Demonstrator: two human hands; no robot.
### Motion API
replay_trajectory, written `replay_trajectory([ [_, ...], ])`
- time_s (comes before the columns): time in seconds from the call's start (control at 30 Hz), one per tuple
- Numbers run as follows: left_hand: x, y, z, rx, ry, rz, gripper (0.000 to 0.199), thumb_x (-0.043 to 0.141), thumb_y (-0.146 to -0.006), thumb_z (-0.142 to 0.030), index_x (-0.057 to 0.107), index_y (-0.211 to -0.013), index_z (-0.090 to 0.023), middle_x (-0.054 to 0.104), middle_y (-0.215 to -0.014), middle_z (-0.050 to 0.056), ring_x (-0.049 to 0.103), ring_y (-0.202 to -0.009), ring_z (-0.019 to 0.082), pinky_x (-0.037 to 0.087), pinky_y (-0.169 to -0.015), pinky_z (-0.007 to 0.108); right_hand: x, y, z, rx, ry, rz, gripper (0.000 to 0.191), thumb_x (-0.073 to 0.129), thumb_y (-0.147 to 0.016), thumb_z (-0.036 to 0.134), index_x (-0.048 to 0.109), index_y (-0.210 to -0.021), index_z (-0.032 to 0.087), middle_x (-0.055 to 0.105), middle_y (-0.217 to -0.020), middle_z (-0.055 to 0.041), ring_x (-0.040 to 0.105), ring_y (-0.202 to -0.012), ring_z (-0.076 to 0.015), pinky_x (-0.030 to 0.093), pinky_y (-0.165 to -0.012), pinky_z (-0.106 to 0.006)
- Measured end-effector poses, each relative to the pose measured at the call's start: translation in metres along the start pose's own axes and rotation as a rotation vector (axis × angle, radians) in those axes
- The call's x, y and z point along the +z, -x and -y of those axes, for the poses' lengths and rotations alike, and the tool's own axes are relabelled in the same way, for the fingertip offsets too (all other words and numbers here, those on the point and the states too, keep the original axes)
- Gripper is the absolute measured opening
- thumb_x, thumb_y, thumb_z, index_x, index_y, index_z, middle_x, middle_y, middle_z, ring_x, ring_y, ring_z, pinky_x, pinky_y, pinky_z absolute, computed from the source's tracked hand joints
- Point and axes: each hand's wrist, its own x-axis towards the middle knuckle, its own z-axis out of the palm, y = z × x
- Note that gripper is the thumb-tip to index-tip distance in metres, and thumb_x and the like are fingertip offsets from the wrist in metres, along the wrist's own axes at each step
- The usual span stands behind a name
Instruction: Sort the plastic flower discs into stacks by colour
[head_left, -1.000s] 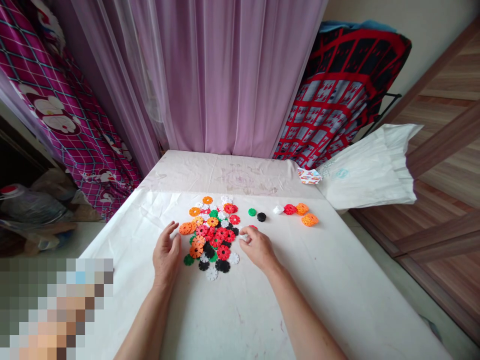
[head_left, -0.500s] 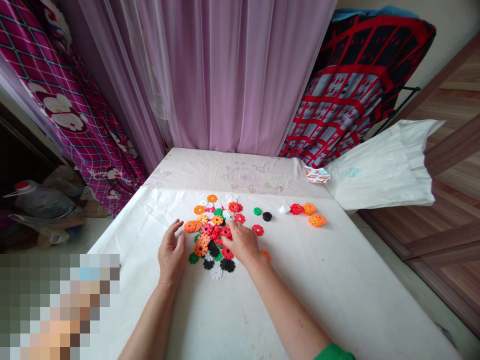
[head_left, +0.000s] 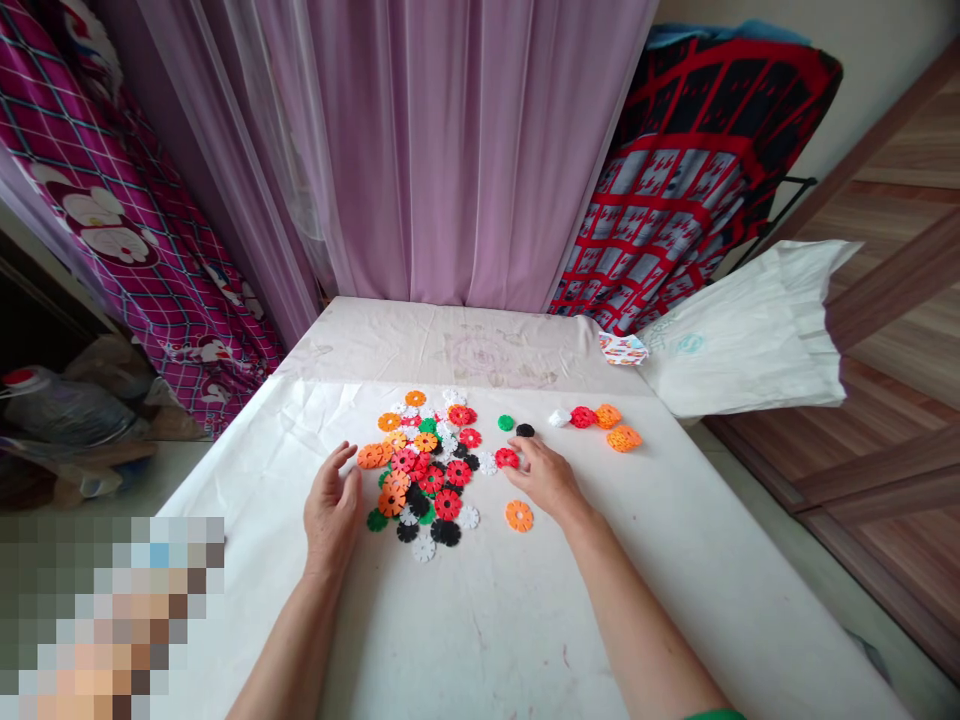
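Where notched, multicoloured discs overlap — left hand spread loosely; right hand — grip unclear.

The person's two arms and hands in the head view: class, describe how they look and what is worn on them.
The left grip and right grip are ungloved human hands. The left forearm and right forearm are bare, with no watch or bracelet showing. A sliver of green sleeve shows on the right arm at the bottom edge; no left sleeve is in view.
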Motion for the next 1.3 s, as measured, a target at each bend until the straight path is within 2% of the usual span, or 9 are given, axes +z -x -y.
replay_trajectory([
  [0.1,0.0,0.0,-0.001,0.001,-0.002,-0.006,0.032,0.054,-0.083,-0.032,0.068,-0.11,-0.024,0.063,-0.135,0.006,0.06,-0.121,0.023,0.043,-0.11,0.041,0.0,-0.001,0.002,-0.073,-0.037,0.04,0.04,0.066,-0.077,0.027,0.064,-0.117,0.026,0.067,-0.12,-0.0026,0.064,-0.077,-0.0138,0.048,-0.073,-0.027],
  [0.2,0.0,0.0,0.001,0.003,-0.002,-0.002,0.033,0.054,-0.083,-0.034,0.067,-0.112,-0.024,0.063,-0.136,0.006,0.06,-0.121,0.024,0.042,-0.11,0.041,-0.003,-0.003,0.005,-0.111,-0.059,0.087,0.04,0.065,-0.078,0.025,0.065,-0.118,0.028,0.068,-0.12,-0.0017,0.064,-0.08,-0.014,0.048,-0.075,-0.026],
  [0.53,0.0,0.0,0.003,0.002,0.01,-0.002,0.033,0.054,-0.082,-0.033,0.067,-0.111,-0.023,0.063,-0.135,0.007,0.06,-0.121,0.024,0.043,-0.11,0.042,-0.012,0.011,-0.007,-0.022,-0.042,0.074,0.034,0.059,-0.079,0.023,0.067,-0.112,0.026,0.068,-0.116,-0.0019,0.064,-0.076,-0.0137,0.048,-0.073,-0.026],
  [0.67,0.001,0.0,0.001,0.001,-0.004,-0.004,0.032,0.054,-0.082,-0.031,0.067,-0.111,-0.024,0.063,-0.135,0.006,0.06,-0.122,0.024,0.042,-0.111,0.042,-0.02,0.016,-0.013,-0.014,-0.022,0.076,0.032,0.061,-0.079,0.026,0.067,-0.11,0.026,0.068,-0.116,-0.0018,0.065,-0.087,-0.0168,0.049,-0.076,-0.028],
  [0.77,0.001,0.0,0.0,0.0,-0.001,0.003,0.032,0.053,-0.082,-0.03,0.067,-0.111,-0.024,0.063,-0.136,0.006,0.06,-0.122,0.024,0.042,-0.111,0.042,-0.023,0.014,-0.001,-0.046,0.044,0.015,0.031,0.065,-0.079,0.03,0.068,-0.109,0.025,0.067,-0.116,-0.0053,0.062,-0.102,-0.0228,0.049,-0.085,-0.034],
  [0.87,0.001,0.0,0.002,0.006,-0.002,0.007,0.032,0.054,-0.082,-0.031,0.067,-0.111,-0.024,0.062,-0.136,0.006,0.06,-0.123,0.024,0.041,-0.112,0.043,-0.017,0.01,0.027,-0.158,0.027,-0.037,0.024,0.064,-0.081,0.029,0.07,-0.104,0.025,0.069,-0.112,-0.006,0.059,-0.107,-0.0239,0.046,-0.092,-0.037],
  [1.03,0.002,-0.001,0.006,0.022,0.01,-0.005,0.032,0.054,-0.083,-0.032,0.068,-0.11,-0.024,0.063,-0.135,0.006,0.059,-0.123,0.023,0.042,-0.11,0.04,0.004,0.003,0.067,-0.317,-0.067,0.142,0.03,0.066,-0.079,0.019,0.068,-0.109,0.025,0.07,-0.117,-0.0039,0.056,-0.111,-0.0225,0.045,-0.094,-0.037],
  [1.13,0.002,0.0,0.005,0.026,0.008,-0.015,0.031,0.054,-0.083,-0.032,0.068,-0.11,-0.025,0.064,-0.134,0.005,0.06,-0.122,0.022,0.043,-0.109,0.039,0.01,-0.001,0.074,-0.316,-0.046,0.209,0.032,0.066,-0.08,0.019,0.067,-0.112,0.026,0.071,-0.114,-0.0035,0.056,-0.111,-0.0226,0.044,-0.093,-0.037],
  [1.3,0.001,0.0,0.005,0.024,0.006,-0.009,0.031,0.053,-0.083,-0.03,0.068,-0.11,-0.026,0.064,-0.134,0.004,0.059,-0.123,0.022,0.042,-0.11,0.04,0.012,-0.006,0.079,-0.286,0.01,0.219,0.034,0.065,-0.079,0.021,0.065,-0.114,0.023,0.07,-0.111,-0.0064,0.057,-0.108,-0.0237,0.043,-0.094,-0.037],
])
